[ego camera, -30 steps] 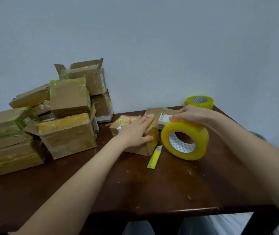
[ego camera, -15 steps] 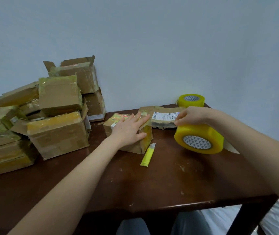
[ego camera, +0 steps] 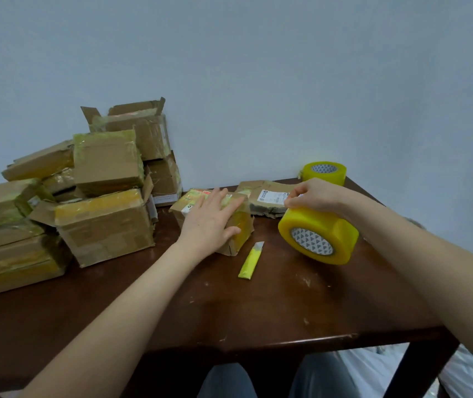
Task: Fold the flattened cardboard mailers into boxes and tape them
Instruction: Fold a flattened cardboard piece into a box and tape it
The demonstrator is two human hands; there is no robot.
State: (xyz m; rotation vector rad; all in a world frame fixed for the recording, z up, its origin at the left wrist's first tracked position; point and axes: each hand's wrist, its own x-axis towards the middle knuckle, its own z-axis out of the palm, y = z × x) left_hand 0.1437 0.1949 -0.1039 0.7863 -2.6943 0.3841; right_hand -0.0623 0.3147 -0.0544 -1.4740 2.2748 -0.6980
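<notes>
- Both hands busy; my left hand (ego camera: 211,222) lies spread flat on the small brown cardboard box (ego camera: 243,225);
- my right hand (ego camera: 314,196) grips the big yellow tape roll (ego camera: 320,234) just beside it;
- taping step, I judge; next, draw tape over the seam.

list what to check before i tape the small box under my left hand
1. Box held steady: left hand lies flat on the small box. Ok.
2. Tape in hand: right hand grips the tape roll at its top. Ok.
3. Tape end free: hidden under the fingers. Cannot tell.
4. Flaps closed: top mostly covered by the hand. Cannot tell.
5. Knife close by: lies on the table between box and roll. Ok.
6. Next piece ready: flat mailer lies behind the box. Ok.
</notes>
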